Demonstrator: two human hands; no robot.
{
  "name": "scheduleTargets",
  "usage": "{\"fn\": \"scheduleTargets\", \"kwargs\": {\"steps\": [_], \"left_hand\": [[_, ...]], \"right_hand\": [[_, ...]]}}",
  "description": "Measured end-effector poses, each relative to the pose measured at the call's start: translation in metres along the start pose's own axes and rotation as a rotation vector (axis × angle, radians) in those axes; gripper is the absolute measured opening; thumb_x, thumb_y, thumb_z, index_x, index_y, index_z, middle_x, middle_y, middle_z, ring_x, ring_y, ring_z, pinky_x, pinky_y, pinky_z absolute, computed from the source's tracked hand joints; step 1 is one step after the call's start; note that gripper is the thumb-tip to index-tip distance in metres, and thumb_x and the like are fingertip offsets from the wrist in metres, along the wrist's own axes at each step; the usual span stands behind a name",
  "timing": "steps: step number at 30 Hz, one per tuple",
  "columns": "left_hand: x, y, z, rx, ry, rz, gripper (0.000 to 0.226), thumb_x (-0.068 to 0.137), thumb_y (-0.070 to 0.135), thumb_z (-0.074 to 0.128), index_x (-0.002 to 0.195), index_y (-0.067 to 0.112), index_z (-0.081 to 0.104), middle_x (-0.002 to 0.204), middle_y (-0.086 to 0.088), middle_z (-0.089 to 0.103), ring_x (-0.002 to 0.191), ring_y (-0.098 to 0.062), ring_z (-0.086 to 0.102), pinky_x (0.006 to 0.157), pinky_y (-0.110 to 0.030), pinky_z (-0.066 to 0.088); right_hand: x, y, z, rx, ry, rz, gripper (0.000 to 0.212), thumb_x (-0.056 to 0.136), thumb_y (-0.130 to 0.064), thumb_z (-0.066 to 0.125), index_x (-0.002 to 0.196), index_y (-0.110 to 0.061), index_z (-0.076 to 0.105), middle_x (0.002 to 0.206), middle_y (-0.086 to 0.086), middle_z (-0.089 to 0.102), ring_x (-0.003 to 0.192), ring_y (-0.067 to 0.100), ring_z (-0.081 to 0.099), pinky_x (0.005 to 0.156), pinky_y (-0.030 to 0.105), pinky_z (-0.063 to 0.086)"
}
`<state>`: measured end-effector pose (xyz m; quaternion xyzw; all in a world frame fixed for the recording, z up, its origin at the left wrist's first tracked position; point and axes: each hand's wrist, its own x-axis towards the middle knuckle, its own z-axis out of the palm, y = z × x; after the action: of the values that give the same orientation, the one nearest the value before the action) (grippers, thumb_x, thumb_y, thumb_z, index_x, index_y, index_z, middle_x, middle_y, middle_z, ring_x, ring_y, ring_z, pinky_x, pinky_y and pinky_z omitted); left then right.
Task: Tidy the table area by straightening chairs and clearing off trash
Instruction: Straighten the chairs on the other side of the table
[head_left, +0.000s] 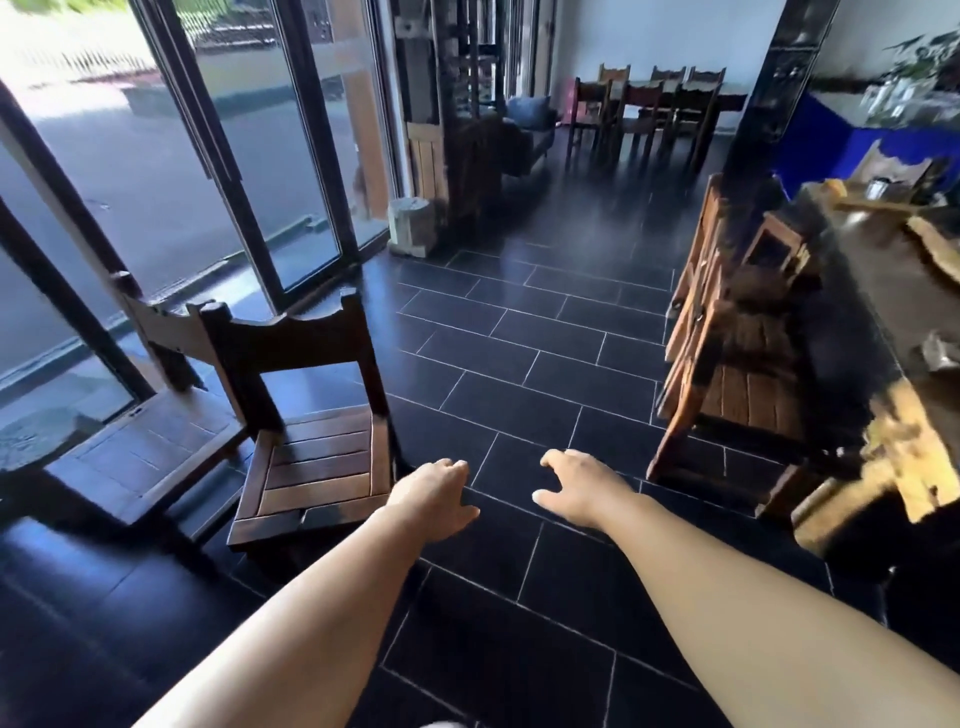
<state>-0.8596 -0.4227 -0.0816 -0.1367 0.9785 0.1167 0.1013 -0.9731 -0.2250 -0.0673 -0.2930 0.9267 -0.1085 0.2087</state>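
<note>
Left hand and right hand empty over black tiled floor, each grip loosely spread, dark slatted wooden chair just beside the left

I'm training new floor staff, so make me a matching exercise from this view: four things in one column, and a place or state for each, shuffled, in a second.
Things
1. left hand
2. right hand
3. dark slatted chair
4. wooden chairs

Places or states
A. pushed up against the long table on the right
B. standing free on the tiles near the glass doors, away from any table
C. empty, fingers spread, over bare floor
D. empty, beside the front corner of a chair seat

Pairs: 1-D, 2-C, 3-B, 4-A
</note>
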Motion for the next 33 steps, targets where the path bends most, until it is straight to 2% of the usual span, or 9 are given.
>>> {"fn": "scheduleTargets", "kwargs": {"steps": [5, 10, 13, 15, 19, 22, 27, 33], "left_hand": [[0.057, 0.001, -0.018, 0.038, 0.008, -0.026, 0.046, 0.089, 0.048, 0.064, 0.12, 0.016, 0.05, 0.123, -0.003, 0.056, 0.117, -0.029, 0.056, 0.081, -0.037, 0.045], [0.128, -0.022, -0.032, 0.042, 0.016, -0.055, 0.045, 0.088, 0.048, 0.063, 0.117, 0.016, 0.05, 0.122, -0.003, 0.056, 0.116, -0.029, 0.056, 0.08, -0.038, 0.045], [0.182, -0.04, -0.04, 0.03, 0.021, -0.093, 0.045, 0.087, 0.049, 0.064, 0.115, 0.016, 0.05, 0.122, -0.003, 0.056, 0.117, -0.029, 0.055, 0.084, -0.04, 0.046], [0.223, -0.056, -0.046, 0.008, 0.02, -0.112, 0.045, 0.086, 0.05, 0.065, 0.115, 0.017, 0.05, 0.121, -0.003, 0.056, 0.117, -0.028, 0.056, 0.085, -0.041, 0.046], [0.303, -0.094, -0.068, -0.043, 0.012, -0.149, 0.048, 0.085, 0.05, 0.066, 0.118, 0.018, 0.051, 0.121, -0.002, 0.056, 0.118, -0.027, 0.055, 0.088, -0.042, 0.048], [0.351, -0.12, -0.091, -0.019, 0.032, -0.153, 0.045, 0.086, 0.049, 0.066, 0.113, 0.016, 0.05, 0.122, -0.002, 0.056, 0.118, -0.027, 0.053, 0.088, -0.041, 0.047], [0.408, -0.154, -0.119, 0.004, 0.065, -0.156, 0.041, 0.088, 0.046, 0.062, 0.113, 0.016, 0.051, 0.12, -0.005, 0.057, 0.116, -0.028, 0.056, 0.085, -0.04, 0.048], [0.462, -0.2, -0.138, -0.035, 0.075, -0.243, 0.047, 0.086, 0.049, 0.063, 0.116, 0.016, 0.051, 0.12, -0.004, 0.057, 0.116, -0.027, 0.055, 0.087, -0.039, 0.047]], "right_hand": [[0.059, 0.021, -0.031, -0.029, -0.006, -0.023, 0.056, 0.092, -0.047, 0.055, 0.143, -0.025, 0.044, 0.138, -0.001, 0.05, 0.121, 0.022, 0.054, 0.085, 0.034, 0.044], [0.131, 0.029, -0.048, -0.044, -0.038, -0.037, 0.056, 0.092, -0.048, 0.056, 0.141, -0.024, 0.045, 0.134, -0.001, 0.051, 0.118, 0.022, 0.055, 0.093, 0.038, 0.05], [0.19, 0.027, -0.06, -0.062, -0.047, -0.053, 0.054, 0.092, -0.048, 0.056, 0.138, -0.024, 0.046, 0.132, -0.001, 0.051, 0.115, 0.021, 0.056, 0.09, 0.037, 0.05], [0.234, 0.021, -0.071, -0.079, -0.054, -0.068, 0.053, 0.093, -0.048, 0.056, 0.139, -0.023, 0.045, 0.131, -0.001, 0.049, 0.114, 0.022, 0.056, 0.085, 0.035, 0.047], [0.324, 0.0, -0.102, -0.119, -0.068, -0.096, 0.056, 0.093, -0.049, 0.056, 0.141, -0.024, 0.044, 0.135, 0.0, 0.048, 0.118, 0.022, 0.055, 0.089, 0.036, 0.047], [0.381, -0.018, -0.123, -0.127, -0.072, -0.111, 0.055, 0.094, -0.047, 0.055, 0.142, -0.023, 0.043, 0.137, 0.001, 0.047, 0.119, 0.023, 0.055, 0.089, 0.034, 0.046], [0.452, -0.049, -0.14, -0.107, -0.101, -0.137, 0.054, 0.094, -0.047, 0.055, 0.141, -0.023, 0.044, 0.138, 0.001, 0.044, 0.117, 0.024, 0.056, 0.094, 0.038, 0.048], [0.532, -0.079, -0.156, -0.133, -0.143, -0.194, 0.054, 0.093, -0.048, 0.054, 0.141, -0.023, 0.044, 0.137, 0.001, 0.044, 0.117, 0.025, 0.056, 0.095, 0.041, 0.049]]}}
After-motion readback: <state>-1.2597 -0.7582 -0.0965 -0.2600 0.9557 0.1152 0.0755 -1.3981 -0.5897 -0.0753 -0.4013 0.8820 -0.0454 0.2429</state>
